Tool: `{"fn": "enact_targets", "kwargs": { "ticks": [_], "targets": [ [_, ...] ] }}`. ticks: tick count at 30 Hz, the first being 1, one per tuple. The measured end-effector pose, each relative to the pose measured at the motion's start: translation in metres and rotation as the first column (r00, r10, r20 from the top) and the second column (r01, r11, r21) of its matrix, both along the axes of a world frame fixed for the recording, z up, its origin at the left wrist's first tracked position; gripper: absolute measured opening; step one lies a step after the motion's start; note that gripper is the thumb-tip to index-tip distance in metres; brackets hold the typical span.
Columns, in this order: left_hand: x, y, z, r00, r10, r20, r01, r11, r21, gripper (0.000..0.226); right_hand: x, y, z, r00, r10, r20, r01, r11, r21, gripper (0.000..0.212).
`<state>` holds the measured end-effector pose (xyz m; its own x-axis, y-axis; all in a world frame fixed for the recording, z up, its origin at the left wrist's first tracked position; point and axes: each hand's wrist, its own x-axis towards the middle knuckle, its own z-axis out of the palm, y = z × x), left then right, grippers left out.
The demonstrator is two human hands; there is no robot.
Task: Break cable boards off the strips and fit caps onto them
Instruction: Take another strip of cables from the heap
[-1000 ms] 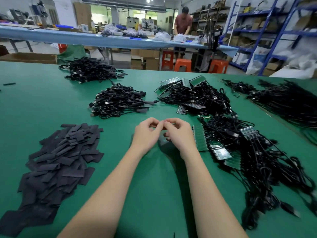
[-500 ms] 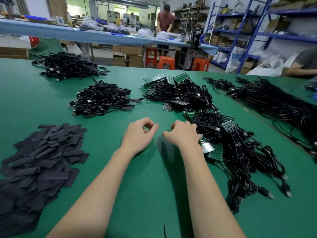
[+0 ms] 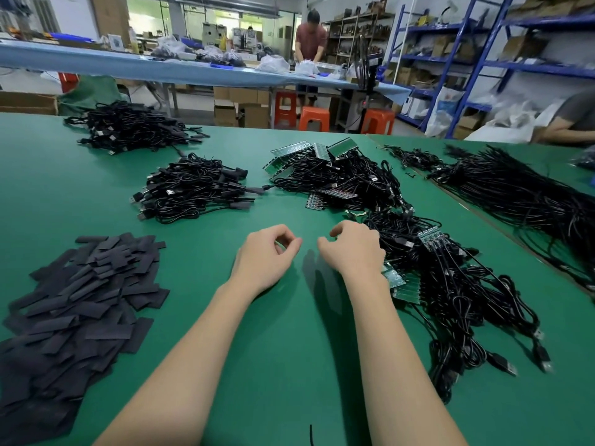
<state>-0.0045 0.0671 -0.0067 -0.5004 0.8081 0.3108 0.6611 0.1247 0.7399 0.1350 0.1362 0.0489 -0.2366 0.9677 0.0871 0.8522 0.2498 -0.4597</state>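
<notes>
while both hands hover over green surface (image 3: 289, 349), left hand (image 3: 264, 255) grip loosely curled, holds nothing; right hand (image 3: 354, 252) grip curled, contents hidden. board strip (image 3: 397, 281) just right of right hand; caps (image 3: 83, 300) far left. advice: pinch one board near score, snap cleanly.

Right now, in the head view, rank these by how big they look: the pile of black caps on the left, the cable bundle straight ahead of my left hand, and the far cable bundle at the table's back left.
1. Pile of black caps, largest, though nearest the camera.
2. Middle cable bundle.
3. Far cable bundle, which looks about alike; being farther away, its rank is unsure.
</notes>
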Motion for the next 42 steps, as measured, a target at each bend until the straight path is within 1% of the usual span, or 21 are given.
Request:
{"fn": "enact_targets", "kwargs": {
  "ticks": [3,6,7,8,9,10,11,13,14,15,17,19,22,27,30,32,34,37,38,40,42],
  "targets": [
    [0.011,0.004,0.003,0.998,-0.051,0.021,0.051,0.999,0.012,0.019,0.003,0.004,-0.001,0.965,-0.017,-0.262,0.041,0.995,0.088,0.024],
    [0.033,0.012,0.013,0.982,-0.161,0.097,0.168,0.984,-0.058,0.016,0.005,0.007,-0.004,0.921,0.001,-0.388,0.043,0.994,0.105,0.025],
    [0.043,0.016,0.019,0.962,-0.201,0.185,0.222,0.970,-0.104,0.014,0.007,0.008,-0.003,0.899,0.001,-0.439,0.052,0.993,0.109,0.028],
    [0.052,0.020,0.024,0.916,-0.222,0.335,0.275,0.954,-0.119,0.017,0.010,0.009,-0.003,0.870,0.002,-0.493,0.064,0.991,0.116,0.029],
    [0.061,0.025,0.029,0.822,-0.221,0.525,0.308,0.948,-0.084,0.021,0.012,0.010,-0.001,0.838,0.003,-0.545,0.078,0.989,0.125,0.028],
    [0.068,0.029,0.034,0.669,-0.203,0.715,0.302,0.953,-0.012,0.023,0.014,0.011,0.001,0.809,0.001,-0.588,0.094,0.987,0.130,0.024],
    [0.073,0.033,0.040,0.479,-0.177,0.860,0.247,0.967,0.062,0.023,0.015,0.012,0.003,0.785,-0.007,-0.620,0.112,0.985,0.131,0.020],
    [0.078,0.038,0.047,0.130,-0.116,0.985,0.105,0.989,0.103,0.025,0.018,0.013,0.007,0.757,-0.019,-0.653,0.133,0.983,0.127,0.015],
    [0.081,0.040,0.049,0.027,-0.082,0.996,0.070,0.994,0.080,0.025,0.019,0.013,0.009,0.752,-0.017,-0.659,0.132,0.983,0.125,0.013],
    [0.082,0.044,0.049,-0.013,-0.051,0.999,0.062,0.997,0.052,0.021,0.020,0.013,0.010,0.757,-0.013,-0.654,0.124,0.984,0.124,0.013],
    [0.087,0.048,0.051,0.005,-0.021,1.000,0.057,0.998,0.021,0.018,0.020,0.011,0.014,0.792,-0.028,-0.610,0.124,0.985,0.117,0.012],
    [0.089,0.054,0.056,0.072,-0.032,0.997,0.042,0.999,0.029,0.028,0.020,0.010,0.019,0.826,-0.066,-0.560,0.163,0.979,0.125,0.012],
    [0.087,0.062,0.070,0.166,-0.083,0.983,0.047,0.996,0.076,0.023,0.029,0.013,0.026,0.857,-0.123,-0.501,0.230,0.961,0.157,0.018],
    [0.073,0.064,0.112,0.309,-0.216,0.926,0.078,0.976,0.202,0.009,0.043,0.018,0.040,0.801,-0.173,-0.572,0.288,0.951,0.116,0.037],
    [0.057,0.054,0.148,0.290,-0.342,0.894,0.058,0.938,0.340,0.007,0.046,0.018,0.044,0.793,-0.218,-0.569,0.316,0.946,0.078,0.048],
    [0.041,0.044,0.168,0.338,-0.390,0.857,0.050,0.916,0.398,0.008,0.048,0.018,0.042,0.803,-0.214,-0.556,0.286,0.957,0.045,0.045],
    [0.027,0.033,0.178,0.418,-0.394,0.818,0.076,0.913,0.400,0.007,0.045,0.016,0.040,0.809,-0.160,-0.566,0.217,0.976,0.034,0.035],
    [0.017,0.016,0.171,0.559,-0.308,0.770,0.121,0.949,0.292,0.006,0.033,0.012,0.042,0.793,0.021,-0.609,0.012,0.999,0.050,0.017],
    [0.014,0.012,0.164,0.588,-0.273,0.761,0.105,0.959,0.263,0.008,0.029,0.010,0.044,0.788,0.118,-0.604,-0.108,0.993,0.054,0.026],
    [0.009,0.005,0.151,0.621,-0.214,0.754,0.048,0.971,0.235,0.014,0.018,0.003,0.045,0.781,0.342,-0.523,-0.378,0.925,0.040,0.058],
    [0.007,-0.001,0.143,0.720,-0.146,0.678,0.019,0.981,0.191,0.021,0.003,-0.009,0.045,0.748,0.490,-0.448,-0.535,0.844,0.029,0.081]
  ]
}}
